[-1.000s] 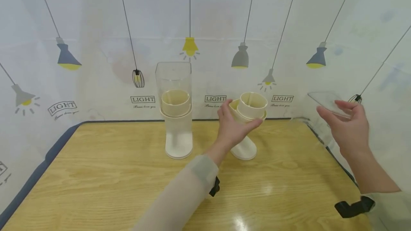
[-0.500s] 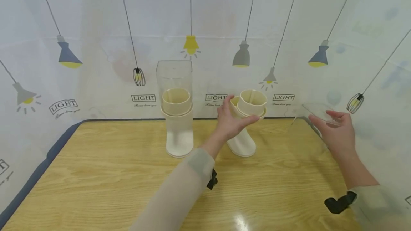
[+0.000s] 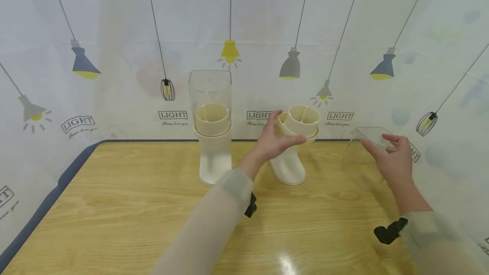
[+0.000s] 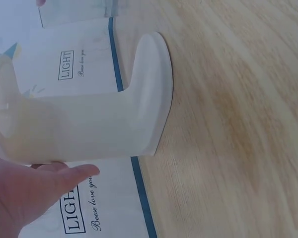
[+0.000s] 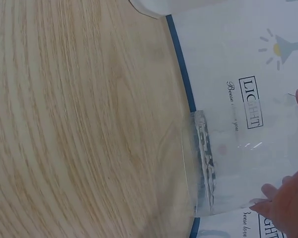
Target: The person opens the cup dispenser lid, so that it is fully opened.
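Observation:
My left hand (image 3: 273,139) grips the upper part of a cream stand (image 3: 286,166) with a round collar (image 3: 303,122), thumb in front and fingers behind. The stand leans slightly in the head view. In the left wrist view the hand (image 4: 30,193) lies along the side of the stand (image 4: 84,126), by its upper part. To the right, my right hand (image 3: 397,160) holds a clear box-shaped container (image 3: 372,136) by its upper end, apart from the stand. The right wrist view shows the container (image 5: 238,163) with the hand (image 5: 290,198) at its far end.
A second cream stand (image 3: 215,150) with a clear container (image 3: 210,83) on top stands left of the gripped one. Both are toward the back of the wooden table (image 3: 153,224). Behind hangs a white cloth (image 3: 259,12) printed with lamps.
My right hand has moved left and down with the clear container, closer to the gripped stand. That stand's base has shifted slightly left relative to its top, my left hand still holding it.

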`<state>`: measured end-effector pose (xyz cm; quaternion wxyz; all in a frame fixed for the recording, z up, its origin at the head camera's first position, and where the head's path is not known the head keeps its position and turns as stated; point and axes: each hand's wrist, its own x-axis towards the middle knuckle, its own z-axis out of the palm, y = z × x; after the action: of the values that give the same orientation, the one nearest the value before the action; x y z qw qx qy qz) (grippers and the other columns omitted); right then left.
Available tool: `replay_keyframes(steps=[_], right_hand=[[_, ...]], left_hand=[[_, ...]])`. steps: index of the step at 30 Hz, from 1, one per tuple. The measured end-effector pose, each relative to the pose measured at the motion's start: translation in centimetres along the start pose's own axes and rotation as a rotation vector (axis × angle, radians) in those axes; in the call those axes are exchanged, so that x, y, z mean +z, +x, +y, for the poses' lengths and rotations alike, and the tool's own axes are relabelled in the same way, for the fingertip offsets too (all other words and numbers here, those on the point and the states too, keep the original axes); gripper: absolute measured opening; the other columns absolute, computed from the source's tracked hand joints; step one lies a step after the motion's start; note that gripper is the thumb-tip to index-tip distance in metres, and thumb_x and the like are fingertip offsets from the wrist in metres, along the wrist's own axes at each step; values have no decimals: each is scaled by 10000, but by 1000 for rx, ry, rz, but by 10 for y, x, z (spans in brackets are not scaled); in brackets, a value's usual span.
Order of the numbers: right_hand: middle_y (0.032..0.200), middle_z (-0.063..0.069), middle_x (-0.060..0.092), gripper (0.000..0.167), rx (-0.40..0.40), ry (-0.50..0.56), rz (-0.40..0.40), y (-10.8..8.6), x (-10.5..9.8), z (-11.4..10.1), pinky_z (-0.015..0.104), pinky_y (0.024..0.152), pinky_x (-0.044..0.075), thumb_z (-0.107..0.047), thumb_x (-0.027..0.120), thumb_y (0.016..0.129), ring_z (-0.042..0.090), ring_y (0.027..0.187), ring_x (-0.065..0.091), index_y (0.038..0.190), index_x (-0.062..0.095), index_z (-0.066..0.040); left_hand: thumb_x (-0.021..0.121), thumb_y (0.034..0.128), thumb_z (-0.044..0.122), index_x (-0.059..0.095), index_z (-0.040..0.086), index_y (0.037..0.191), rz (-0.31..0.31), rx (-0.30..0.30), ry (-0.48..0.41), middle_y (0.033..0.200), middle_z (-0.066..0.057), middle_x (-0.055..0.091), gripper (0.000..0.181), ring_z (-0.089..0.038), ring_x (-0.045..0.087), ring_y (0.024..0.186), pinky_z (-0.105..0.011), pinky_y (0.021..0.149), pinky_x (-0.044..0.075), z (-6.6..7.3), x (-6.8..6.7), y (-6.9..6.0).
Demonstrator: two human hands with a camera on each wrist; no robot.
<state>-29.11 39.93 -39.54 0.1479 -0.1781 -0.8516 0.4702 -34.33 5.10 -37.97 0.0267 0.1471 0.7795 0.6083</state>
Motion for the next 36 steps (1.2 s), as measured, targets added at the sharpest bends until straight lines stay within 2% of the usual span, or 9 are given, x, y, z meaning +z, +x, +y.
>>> replay_keyframes(steps=[5, 11, 17, 25, 32, 36], right_hand=[[1810, 184, 195, 968, -29, -5, 10, 4, 3, 6, 705, 1213, 393, -676, 739, 958, 504, 1585, 339, 1642, 368, -100], [1817, 161, 184, 917, -57, 10, 18, 10, 9, 13, 666, 1185, 396, -653, 746, 965, 476, 1555, 341, 1632, 397, -129], [1829, 195, 95, 978, -83, 4, -12, 14, 15, 18, 750, 1209, 364, -639, 733, 982, 558, 1581, 302, 1674, 326, -82], [1809, 264, 54, 1049, -85, -63, -42, 18, 16, 19, 768, 1188, 374, -705, 709, 966, 584, 1596, 266, 1703, 274, -98], [1763, 320, 98, 1074, -71, -74, -42, 24, 20, 19, 733, 1178, 378, -732, 708, 949, 585, 1554, 292, 1710, 261, -120], [1747, 340, 126, 1080, -70, -99, -44, 26, 22, 17, 748, 1189, 368, -728, 708, 954, 605, 1540, 302, 1719, 242, -125]], left_hand=[[950, 830, 442, 216, 278, 1738, -38, 5, -15, 1759, -191, 341, 1179, -382, 377, 1614, -572, 1313, 353, 1, -3, 5], [935, 842, 468, 214, 340, 1721, -67, -1, -21, 1746, -214, 357, 1144, -402, 393, 1604, -592, 1301, 356, 0, -8, 7], [939, 837, 445, 207, 330, 1730, -67, 8, -30, 1738, -213, 364, 1160, -397, 393, 1602, -586, 1302, 361, -1, -9, 6], [973, 796, 456, 215, 307, 1733, -15, 11, -14, 1781, -190, 273, 1214, -396, 330, 1625, -607, 1297, 352, 1, 0, 5], [1006, 746, 510, 218, 290, 1723, 46, -9, -3, 1720, -212, 301, 1274, -382, 496, 1446, -551, 1212, 466, 4, 13, 6], [1007, 754, 491, 228, 277, 1713, 56, -14, 14, 1711, -214, 325, 1254, -383, 506, 1445, -552, 1214, 463, 5, 13, 6]])
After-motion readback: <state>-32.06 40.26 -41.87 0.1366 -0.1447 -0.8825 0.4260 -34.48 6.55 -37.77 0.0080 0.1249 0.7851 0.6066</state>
